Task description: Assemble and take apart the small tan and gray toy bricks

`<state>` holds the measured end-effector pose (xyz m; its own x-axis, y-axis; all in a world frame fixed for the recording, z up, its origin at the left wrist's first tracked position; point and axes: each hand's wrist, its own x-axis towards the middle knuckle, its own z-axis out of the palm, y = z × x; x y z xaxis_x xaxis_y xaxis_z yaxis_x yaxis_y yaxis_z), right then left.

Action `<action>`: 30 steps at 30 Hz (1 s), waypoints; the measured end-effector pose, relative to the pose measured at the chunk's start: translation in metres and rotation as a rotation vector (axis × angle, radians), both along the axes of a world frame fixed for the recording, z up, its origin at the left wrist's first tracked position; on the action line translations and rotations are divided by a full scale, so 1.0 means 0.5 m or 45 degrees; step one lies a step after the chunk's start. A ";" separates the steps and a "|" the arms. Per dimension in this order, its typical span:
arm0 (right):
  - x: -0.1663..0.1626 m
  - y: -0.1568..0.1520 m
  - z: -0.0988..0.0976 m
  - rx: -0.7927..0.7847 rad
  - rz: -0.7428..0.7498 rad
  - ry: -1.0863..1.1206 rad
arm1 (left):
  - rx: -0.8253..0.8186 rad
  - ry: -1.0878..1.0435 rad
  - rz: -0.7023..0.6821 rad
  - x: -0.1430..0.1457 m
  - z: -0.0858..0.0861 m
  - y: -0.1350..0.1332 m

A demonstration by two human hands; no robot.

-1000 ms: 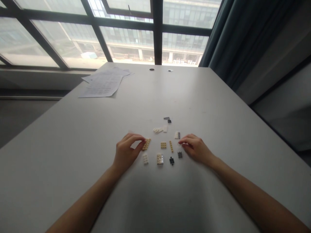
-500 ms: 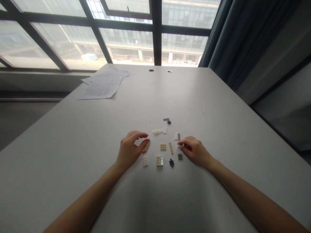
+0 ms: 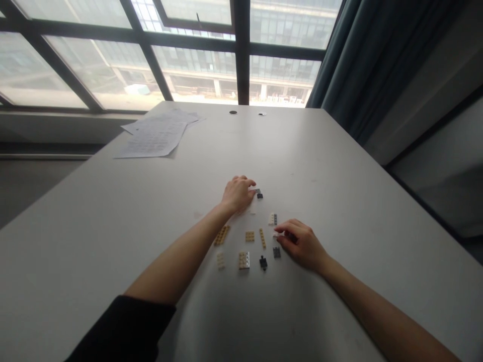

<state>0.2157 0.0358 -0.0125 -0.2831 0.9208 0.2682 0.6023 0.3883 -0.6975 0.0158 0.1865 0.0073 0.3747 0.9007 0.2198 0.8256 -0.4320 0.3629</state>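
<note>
My left hand reaches across the table, thumb and forefinger apart beside a thin grey piece and a small black piece. My right hand rests on the right with a small white toy brick between its thumb and fingertips. Near its fingers lie a white-and-grey studded piece and a dark grey plate. In the middle are a tan plate and a narrow tan strip. A white tile lies below my left hand, which hides some pale pieces.
Closer to me sit a tan-and-white block, a black piece with knobs and a white studded plate. A longer tan plate lies by my left forearm. Paper sheets cover the table's far left.
My left hand has moved away from the long tan plate, forward and right to the far grey pieces. My right hand stays nearly in place. The view has shifted slightly.
</note>
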 end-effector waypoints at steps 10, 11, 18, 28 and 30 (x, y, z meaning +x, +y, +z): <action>-0.003 0.001 0.004 -0.009 -0.018 0.012 | -0.016 -0.069 -0.015 -0.003 -0.005 0.007; -0.003 0.002 0.004 -0.007 -0.025 0.021 | -0.013 -0.100 -0.013 -0.004 0.000 0.002; 0.008 0.009 0.002 0.012 -0.133 0.129 | -0.053 -0.484 -0.043 -0.039 0.057 -0.096; -0.063 -0.025 0.082 -0.027 0.063 0.337 | -0.347 -0.977 -0.076 -0.090 0.076 -0.292; -0.091 -0.042 0.096 0.001 0.130 0.363 | -0.345 -0.946 -0.090 -0.097 0.079 -0.320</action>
